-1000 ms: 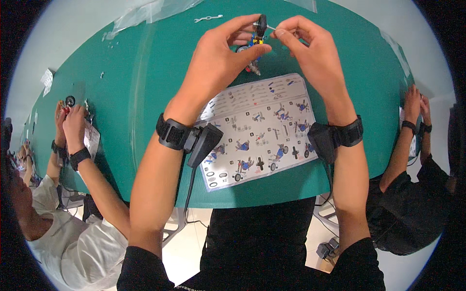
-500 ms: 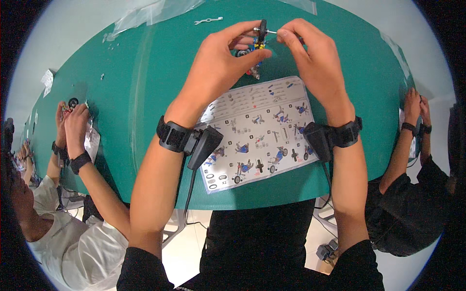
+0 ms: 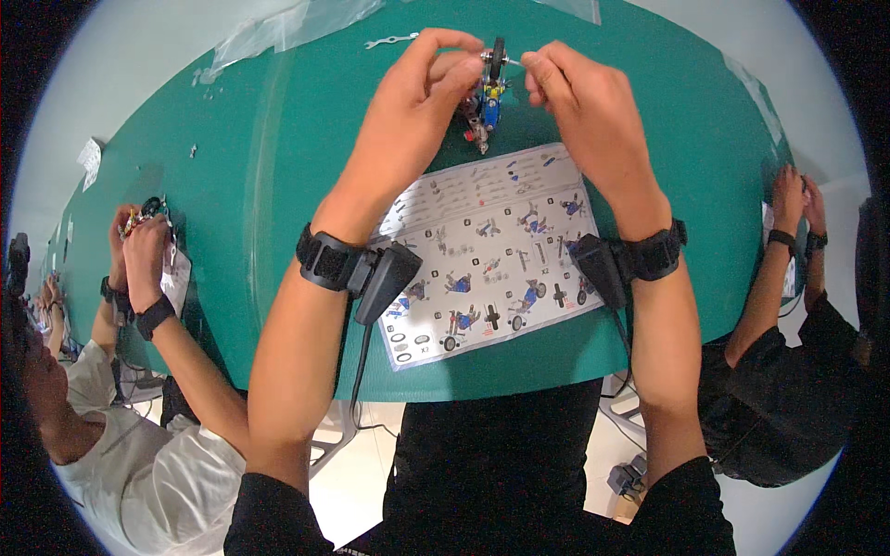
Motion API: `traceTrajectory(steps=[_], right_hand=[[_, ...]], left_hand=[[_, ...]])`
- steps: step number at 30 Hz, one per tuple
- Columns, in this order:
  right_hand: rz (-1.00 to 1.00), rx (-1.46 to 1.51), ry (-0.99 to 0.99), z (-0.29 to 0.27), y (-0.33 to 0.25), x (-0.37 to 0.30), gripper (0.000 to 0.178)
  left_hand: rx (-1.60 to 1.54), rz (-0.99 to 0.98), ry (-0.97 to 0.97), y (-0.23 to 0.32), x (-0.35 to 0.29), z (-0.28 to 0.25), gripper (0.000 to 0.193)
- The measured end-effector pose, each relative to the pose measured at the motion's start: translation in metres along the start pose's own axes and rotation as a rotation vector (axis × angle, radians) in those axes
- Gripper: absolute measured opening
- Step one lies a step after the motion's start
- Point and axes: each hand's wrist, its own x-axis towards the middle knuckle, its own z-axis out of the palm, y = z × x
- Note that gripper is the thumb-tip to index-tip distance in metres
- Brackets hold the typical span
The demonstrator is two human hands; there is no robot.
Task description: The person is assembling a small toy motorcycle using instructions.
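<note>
Green counter point(image 3: 222, 204), head view: printed sheet point(image 3: 491, 255) near edge, wrench point(image 3: 391, 41) at far side. Small model point(image 3: 490, 109) beyond sheet, wheel point(image 3: 499, 57) up top. Left hand point(image 3: 408, 116) pinched closed at wheel's left side, holding model; right hand point(image 3: 598, 111), fingers curled, pinches thin rod point(image 3: 515, 62) at wheel's right.

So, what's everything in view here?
table: one, green, in front
wheeled model: one, blue, yellow and red, top centre
thin rod: one, silver, at the black wheel
printed sheet: one, white, below the model
flat spanner: one, silver, table's far side
plastic sheeting: several pieces, clear, far edge
small loose bits: several, silvery, left
neighbours: two nearest, white left, black right
wrist devices: two, black, strapped on
left hand: one, bare, at the wheel
right hand: one, bare, on the rod
</note>
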Motion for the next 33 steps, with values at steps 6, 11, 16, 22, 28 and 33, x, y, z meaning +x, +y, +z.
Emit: traceTrajectory(steps=[6,11,16,22,28,33], right_hand=[[0.213,0.202,-0.051,0.0,-0.009,0.003,0.03],[0.276,0.27,-0.064,0.001,-0.008,0.001,0.036],[0.342,0.449,-0.096,0.006,-0.013,0.0,0.037],[0.393,0.575,-0.106,0.007,-0.017,-0.001,0.036],[0.369,0.589,-0.111,0.009,-0.012,0.0,0.035],[0.318,0.541,-0.074,0.007,-0.012,-0.001,0.035]], left_hand=[[0.16,0.109,0.023,-0.007,0.003,-0.006,0.015],[0.374,0.226,0.031,-0.001,0.002,-0.007,0.012],[0.677,0.528,0.045,0.0,0.005,-0.014,0.011],[0.763,0.517,0.065,0.003,0.004,-0.014,0.012],[0.831,0.523,0.053,0.003,0.004,-0.015,0.01],[0.764,0.536,0.023,0.0,0.005,-0.012,0.012]])
